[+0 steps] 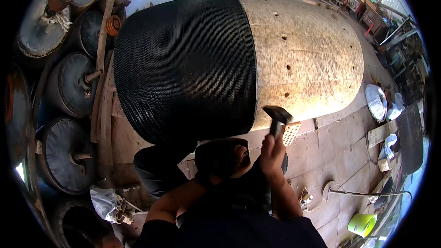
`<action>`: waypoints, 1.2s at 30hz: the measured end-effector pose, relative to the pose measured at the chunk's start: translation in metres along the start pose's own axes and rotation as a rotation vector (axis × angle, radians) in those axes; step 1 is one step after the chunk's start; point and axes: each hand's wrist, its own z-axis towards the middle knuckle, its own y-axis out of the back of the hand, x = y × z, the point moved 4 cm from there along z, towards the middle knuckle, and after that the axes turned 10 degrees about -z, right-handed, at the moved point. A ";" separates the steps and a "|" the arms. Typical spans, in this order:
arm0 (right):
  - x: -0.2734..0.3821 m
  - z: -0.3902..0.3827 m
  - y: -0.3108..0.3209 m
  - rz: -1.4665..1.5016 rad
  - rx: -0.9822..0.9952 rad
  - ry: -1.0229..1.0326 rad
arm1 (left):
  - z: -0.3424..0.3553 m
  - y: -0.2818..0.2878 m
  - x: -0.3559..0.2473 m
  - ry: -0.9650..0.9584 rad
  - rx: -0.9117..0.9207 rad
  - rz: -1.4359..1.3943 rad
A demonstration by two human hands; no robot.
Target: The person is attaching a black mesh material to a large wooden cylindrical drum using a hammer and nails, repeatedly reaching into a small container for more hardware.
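My right hand (273, 154) is wrapped round the handle of a hammer (277, 115), its dark head raised near the lower edge of a large drum. Pale, mottled wood with several small holes forms the drum's right part (308, 55). Black, finely ridged, toothed-looking covering (183, 64) wraps its left part. Between my knees sits a dark open container (198, 157), and my left hand (216, 172) reaches into it. Deep shadow hides most of that hand's fingers and whatever they touch.
Dark cylinders with round end faces (69, 156) are stacked along the left, beside upright wooden planks (103, 101). A perforated brick (291, 133) lies by the drum's underside. White wrapped rolls (375, 103), a metal rod (363, 193) and a yellow-green bucket (362, 224) are at the right.
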 end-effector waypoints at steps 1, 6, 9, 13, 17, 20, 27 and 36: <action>0.008 -0.012 0.005 0.189 -0.061 0.008 | 0.004 0.019 -0.010 0.011 -0.042 -0.038; -0.025 0.008 -0.002 -0.128 -0.180 0.325 | 0.030 0.079 -0.030 -0.126 -0.334 -0.088; -0.010 0.019 -0.005 -0.230 -0.028 0.162 | 0.054 0.111 -0.023 -0.402 -0.651 0.210; 0.005 -0.010 0.015 0.165 -0.217 0.296 | 0.081 0.158 -0.013 -0.508 -0.849 0.474; -0.022 0.019 -0.002 -0.438 -0.219 0.430 | 0.103 0.174 -0.003 -0.517 -0.879 0.507; 0.010 0.008 0.004 -0.257 -0.072 0.163 | 0.105 0.175 0.003 -0.539 -0.908 0.444; -0.012 0.008 -0.003 -0.412 -0.207 0.276 | 0.104 0.175 0.001 -0.519 -0.899 0.448; -0.003 -0.005 0.007 -0.159 -0.219 0.255 | 0.105 0.178 -0.003 -0.495 -0.937 0.510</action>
